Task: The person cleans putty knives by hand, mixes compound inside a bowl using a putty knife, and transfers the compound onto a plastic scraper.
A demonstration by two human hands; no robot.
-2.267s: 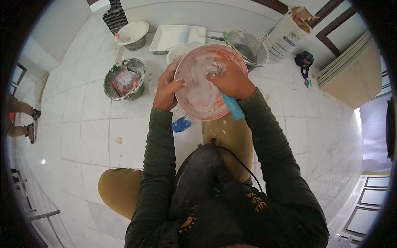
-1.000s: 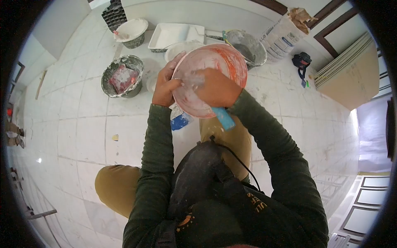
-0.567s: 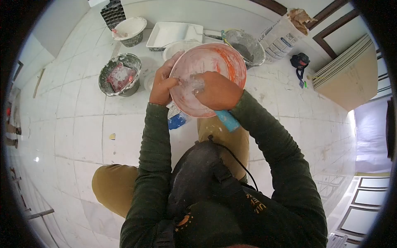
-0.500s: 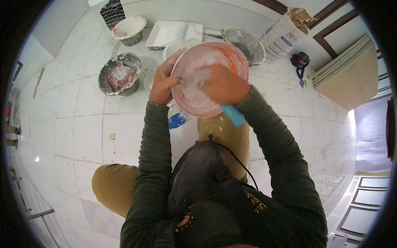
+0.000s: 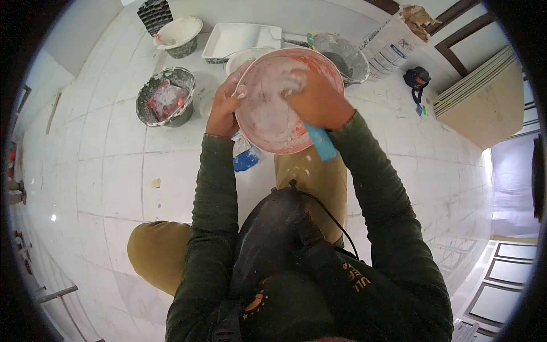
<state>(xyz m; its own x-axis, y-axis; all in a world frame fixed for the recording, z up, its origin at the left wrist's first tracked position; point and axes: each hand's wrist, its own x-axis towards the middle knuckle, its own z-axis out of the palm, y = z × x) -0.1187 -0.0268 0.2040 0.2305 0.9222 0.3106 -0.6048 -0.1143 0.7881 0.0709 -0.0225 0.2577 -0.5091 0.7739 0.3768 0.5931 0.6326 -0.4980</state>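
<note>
A round reddish bowl (image 5: pixel 268 122), its inside smeared with white paste, is held up over my knee and tilted toward me. My left hand (image 5: pixel 225 108) grips its left rim, the thumb over the edge and the fingers behind. Inside the bowl is my right hand (image 5: pixel 319 102), closed around a blue-handled tool (image 5: pixel 322 143). The handle sticks out below the fist. White paste coats the fingers, and I cannot make out the tool's working end. Just under the bowl, a blue and white packet (image 5: pixel 246 159) lies on the floor.
A dark bucket (image 5: pixel 185 117) holding a paste-covered red item stands at left. Behind are a white-rimmed bucket (image 5: pixel 183 48), a paint tray (image 5: pixel 213 43), a dark basin (image 5: pixel 356 65) and a paper sack (image 5: pixel 387 48). Stacked boards (image 5: pixel 478 105) lean at right, near a black pouch (image 5: pixel 417 78).
The bowl has risen slightly in view. My right hand has shifted a little up and right inside it, and the blue handle now points more steeply downward. My left hand keeps its hold.
</note>
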